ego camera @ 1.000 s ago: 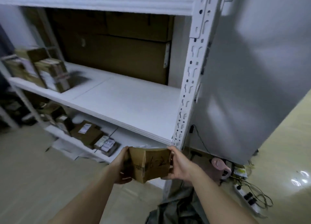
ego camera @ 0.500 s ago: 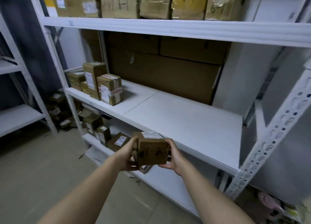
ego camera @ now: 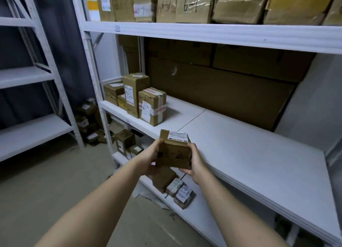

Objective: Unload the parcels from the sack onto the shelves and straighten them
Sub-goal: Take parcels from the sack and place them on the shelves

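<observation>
Both hands clamp one small brown parcel point(ego camera: 173, 152): left hand point(ego camera: 150, 158) curled on its left side, right hand point(ego camera: 194, 160) on its right. Parcel held in air at front edge of middle shelf point(ego camera: 259, 154), label up. Four boxes point(ego camera: 137, 96) stand at shelf's left end.

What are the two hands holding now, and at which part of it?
A small cardboard parcel, held by its two opposite sides: the left hand grips the left side, the right hand the right.
</observation>
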{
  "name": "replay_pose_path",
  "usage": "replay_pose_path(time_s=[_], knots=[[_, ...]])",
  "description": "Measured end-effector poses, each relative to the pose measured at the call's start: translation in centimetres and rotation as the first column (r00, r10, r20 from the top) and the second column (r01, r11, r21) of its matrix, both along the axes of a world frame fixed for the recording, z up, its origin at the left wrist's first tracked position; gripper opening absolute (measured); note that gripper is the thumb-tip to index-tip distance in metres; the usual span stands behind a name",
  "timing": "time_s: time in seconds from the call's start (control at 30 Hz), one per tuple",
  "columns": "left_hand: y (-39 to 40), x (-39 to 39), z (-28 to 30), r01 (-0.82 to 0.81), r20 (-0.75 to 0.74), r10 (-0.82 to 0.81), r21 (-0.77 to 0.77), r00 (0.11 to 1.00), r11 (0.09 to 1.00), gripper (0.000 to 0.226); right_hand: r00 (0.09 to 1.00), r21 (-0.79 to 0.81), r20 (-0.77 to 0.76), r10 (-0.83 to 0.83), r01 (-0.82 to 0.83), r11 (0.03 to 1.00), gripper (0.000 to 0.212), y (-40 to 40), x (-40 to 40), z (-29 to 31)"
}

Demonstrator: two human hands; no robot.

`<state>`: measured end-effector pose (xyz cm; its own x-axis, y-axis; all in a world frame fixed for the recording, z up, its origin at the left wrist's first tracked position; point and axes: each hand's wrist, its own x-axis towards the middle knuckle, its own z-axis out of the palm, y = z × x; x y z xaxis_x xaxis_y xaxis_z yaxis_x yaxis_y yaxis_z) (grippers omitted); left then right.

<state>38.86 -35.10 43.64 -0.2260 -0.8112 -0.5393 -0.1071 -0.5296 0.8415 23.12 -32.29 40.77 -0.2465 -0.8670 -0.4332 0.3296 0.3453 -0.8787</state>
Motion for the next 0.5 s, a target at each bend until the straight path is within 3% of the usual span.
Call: replay_pose_path(time_s=[0.2, 0.5], knots=[[-9.0, -0.1, -1.1, 0.005, -0.057, -0.009, -0.058, 0.998, 0.998, 0.047, 0.999, -0.036, 0.017, -0.043, 0.043, 0.998, 0.056, -9.2, 0.1, -1.0], [-20.7, -0.4, -3.2, 0.078, -0.097, -0.084, -0.064, 0.992, 0.995, 0.025, 0.987, 0.093, 0.087, -0.134, 0.126, 0.988, 0.054, -19.6, -0.5, -2.4]])
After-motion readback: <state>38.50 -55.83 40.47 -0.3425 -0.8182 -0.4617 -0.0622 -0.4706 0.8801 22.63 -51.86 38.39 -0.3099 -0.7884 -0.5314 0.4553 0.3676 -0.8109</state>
